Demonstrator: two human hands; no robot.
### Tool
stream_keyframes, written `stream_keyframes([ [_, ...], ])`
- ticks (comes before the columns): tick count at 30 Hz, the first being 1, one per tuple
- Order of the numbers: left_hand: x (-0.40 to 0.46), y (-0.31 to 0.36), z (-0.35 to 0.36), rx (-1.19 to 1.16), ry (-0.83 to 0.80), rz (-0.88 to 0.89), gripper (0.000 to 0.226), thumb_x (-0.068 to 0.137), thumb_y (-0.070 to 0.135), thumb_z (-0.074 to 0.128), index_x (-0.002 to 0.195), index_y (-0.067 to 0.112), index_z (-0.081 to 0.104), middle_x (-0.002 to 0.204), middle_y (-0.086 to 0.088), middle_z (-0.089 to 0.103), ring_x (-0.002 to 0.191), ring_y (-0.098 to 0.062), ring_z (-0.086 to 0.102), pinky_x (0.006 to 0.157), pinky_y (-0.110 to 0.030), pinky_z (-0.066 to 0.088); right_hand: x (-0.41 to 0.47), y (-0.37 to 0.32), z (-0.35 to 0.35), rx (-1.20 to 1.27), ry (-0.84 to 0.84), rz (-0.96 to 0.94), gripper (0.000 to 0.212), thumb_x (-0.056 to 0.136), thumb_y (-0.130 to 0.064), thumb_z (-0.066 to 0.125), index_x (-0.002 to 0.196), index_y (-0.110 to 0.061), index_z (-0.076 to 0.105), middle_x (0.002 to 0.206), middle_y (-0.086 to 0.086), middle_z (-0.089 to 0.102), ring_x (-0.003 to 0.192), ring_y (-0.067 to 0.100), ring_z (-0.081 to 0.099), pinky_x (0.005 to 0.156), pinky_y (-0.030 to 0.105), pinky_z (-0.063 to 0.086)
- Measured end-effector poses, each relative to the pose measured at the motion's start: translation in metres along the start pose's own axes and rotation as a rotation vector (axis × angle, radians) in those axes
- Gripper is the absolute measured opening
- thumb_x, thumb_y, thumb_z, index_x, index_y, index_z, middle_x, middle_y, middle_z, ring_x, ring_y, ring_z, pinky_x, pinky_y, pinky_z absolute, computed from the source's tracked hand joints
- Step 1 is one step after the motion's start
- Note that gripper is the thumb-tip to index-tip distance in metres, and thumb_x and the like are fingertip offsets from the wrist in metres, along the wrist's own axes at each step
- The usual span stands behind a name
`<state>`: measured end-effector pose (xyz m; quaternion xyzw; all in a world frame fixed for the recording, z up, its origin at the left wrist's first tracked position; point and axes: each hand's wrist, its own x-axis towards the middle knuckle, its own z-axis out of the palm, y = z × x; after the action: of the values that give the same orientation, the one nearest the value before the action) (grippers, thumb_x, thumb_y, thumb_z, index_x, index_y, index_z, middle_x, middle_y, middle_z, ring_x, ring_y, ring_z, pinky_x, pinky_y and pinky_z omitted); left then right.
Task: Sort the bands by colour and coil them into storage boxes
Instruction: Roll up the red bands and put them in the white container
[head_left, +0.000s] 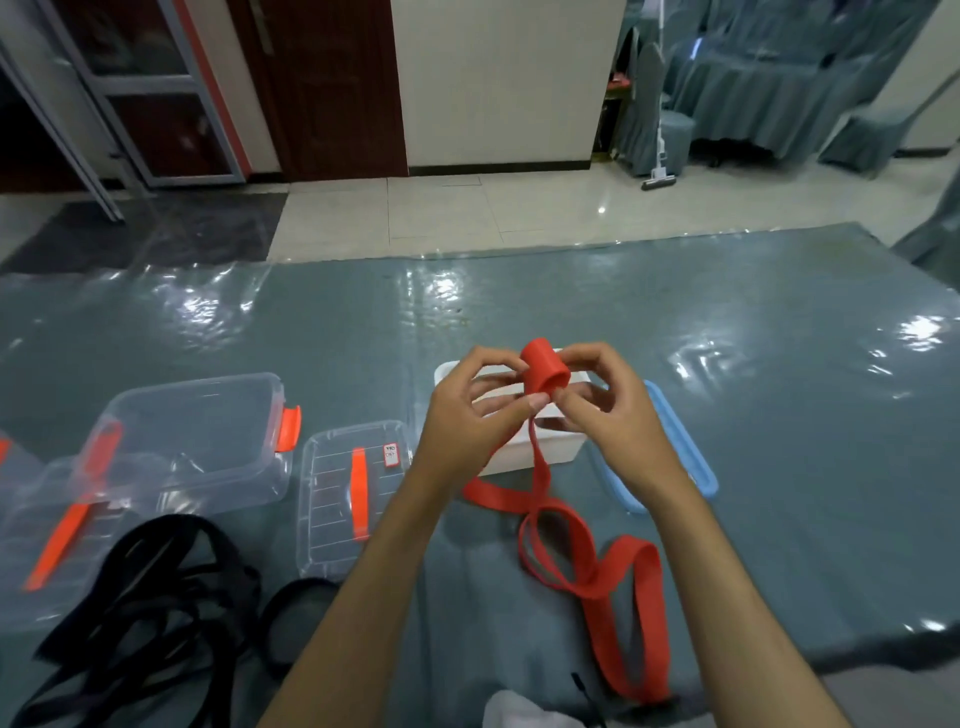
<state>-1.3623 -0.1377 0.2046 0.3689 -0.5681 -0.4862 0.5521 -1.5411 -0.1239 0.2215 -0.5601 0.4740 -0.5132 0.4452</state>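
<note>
A red band (592, 566) runs from a small tight coil (544, 370) down in loops onto the grey-blue table cover (779, 415). My left hand (475, 410) and my right hand (608, 410) both pinch that coil, held just above a white storage box (558, 447). A tangle of black bands (140, 613) lies at the near left. A clear box with orange latches (202, 436) stands open at the left. Its clear lid (343, 499) lies beside it.
A pale blue lid (685, 447) lies to the right of the white box. Another clear lid with an orange strip (47, 535) sits at the far left edge. Beyond the table edge are tiled floor, a dark door and covered chairs.
</note>
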Motion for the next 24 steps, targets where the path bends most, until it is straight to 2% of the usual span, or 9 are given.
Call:
stream_keyframes([
  [2, 0.002, -0.004, 0.005, 0.093, -0.007, 0.031, 0.030, 0.082, 0.009, 0.086, 0.105, 0.016, 0.068, 0.112, 0.006, 0.073, 0.110, -0.018, 0.070, 0.090, -0.031, 0.060, -0.003, 0.000, -0.008, 0.125, -0.025, 0.047, 0.020, 0.098, -0.015, 0.062, 0.117, -0.009, 0.064, 0.121, 0.008, 0.069, 0.105, 0.031, 0.073, 0.084, 0.054, 0.065],
  [4, 0.003, -0.009, 0.011, 0.199, -0.004, 0.068, 0.030, 0.082, 0.012, 0.087, 0.105, 0.018, 0.070, 0.111, 0.008, 0.072, 0.106, -0.017, 0.069, 0.086, -0.028, 0.058, -0.004, -0.002, -0.012, 0.171, -0.009, 0.091, 0.026, 0.096, -0.036, 0.068, 0.108, -0.012, 0.068, 0.113, 0.010, 0.071, 0.102, 0.028, 0.075, 0.080, 0.051, 0.065],
  [6, 0.002, -0.014, 0.018, 0.248, -0.026, 0.104, 0.031, 0.082, 0.013, 0.087, 0.107, 0.021, 0.071, 0.113, 0.011, 0.072, 0.103, -0.018, 0.068, 0.082, -0.024, 0.055, -0.003, -0.002, -0.012, 0.122, 0.047, 0.110, 0.031, 0.092, -0.042, 0.076, 0.100, -0.013, 0.069, 0.104, 0.011, 0.073, 0.096, 0.026, 0.077, 0.075, 0.048, 0.066],
  [11, -0.002, -0.023, 0.035, 0.420, 0.002, 0.205, 0.029, 0.086, 0.017, 0.084, 0.111, 0.025, 0.071, 0.114, 0.017, 0.072, 0.111, -0.012, 0.066, 0.095, -0.024, 0.049, -0.003, 0.002, -0.016, 0.062, 0.220, 0.108, 0.020, 0.086, -0.024, 0.078, 0.090, -0.007, 0.069, 0.094, 0.016, 0.074, 0.080, 0.029, 0.078, 0.069, 0.047, 0.066],
  [15, -0.006, -0.019, 0.036, 0.412, -0.023, 0.220, 0.029, 0.084, 0.013, 0.088, 0.109, 0.018, 0.074, 0.109, 0.008, 0.074, 0.105, -0.017, 0.070, 0.093, -0.038, 0.058, -0.004, 0.004, -0.025, 0.069, 0.201, 0.142, 0.016, 0.082, -0.026, 0.078, 0.082, -0.012, 0.072, 0.081, 0.015, 0.077, 0.077, 0.030, 0.077, 0.069, 0.040, 0.065],
  [18, -0.010, -0.011, 0.029, 0.541, -0.005, 0.364, 0.028, 0.084, 0.018, 0.088, 0.108, 0.011, 0.078, 0.110, 0.002, 0.076, 0.106, -0.015, 0.070, 0.095, -0.038, 0.057, -0.008, 0.007, -0.030, 0.174, 0.141, 0.203, 0.006, 0.091, -0.014, 0.076, 0.091, -0.013, 0.070, 0.081, 0.009, 0.077, 0.078, 0.020, 0.076, 0.072, 0.030, 0.060],
  [20, -0.013, -0.008, 0.029, 0.597, -0.003, 0.424, 0.027, 0.083, 0.017, 0.089, 0.107, 0.007, 0.079, 0.115, -0.004, 0.076, 0.109, -0.017, 0.070, 0.097, -0.036, 0.056, -0.011, 0.006, -0.032, 0.297, 0.135, 0.223, 0.013, 0.094, -0.003, 0.073, 0.100, -0.013, 0.066, 0.079, 0.007, 0.075, 0.076, 0.018, 0.075, 0.071, 0.028, 0.061],
  [22, -0.018, -0.007, 0.031, 0.602, -0.005, 0.417, 0.026, 0.083, 0.012, 0.089, 0.106, 0.005, 0.080, 0.122, -0.011, 0.072, 0.112, -0.014, 0.068, 0.098, -0.031, 0.055, -0.014, 0.003, -0.032, 0.311, 0.153, 0.180, 0.019, 0.090, -0.003, 0.076, 0.099, -0.016, 0.067, 0.075, 0.008, 0.074, 0.073, 0.019, 0.074, 0.069, 0.028, 0.061],
  [24, -0.022, -0.006, 0.031, 0.605, -0.015, 0.397, 0.026, 0.083, 0.009, 0.089, 0.107, 0.004, 0.081, 0.121, -0.013, 0.071, 0.110, -0.016, 0.068, 0.097, -0.032, 0.056, -0.018, 0.000, -0.032, 0.303, 0.171, 0.145, 0.017, 0.083, -0.008, 0.078, 0.093, -0.020, 0.071, 0.075, 0.010, 0.073, 0.072, 0.021, 0.074, 0.068, 0.029, 0.061],
])
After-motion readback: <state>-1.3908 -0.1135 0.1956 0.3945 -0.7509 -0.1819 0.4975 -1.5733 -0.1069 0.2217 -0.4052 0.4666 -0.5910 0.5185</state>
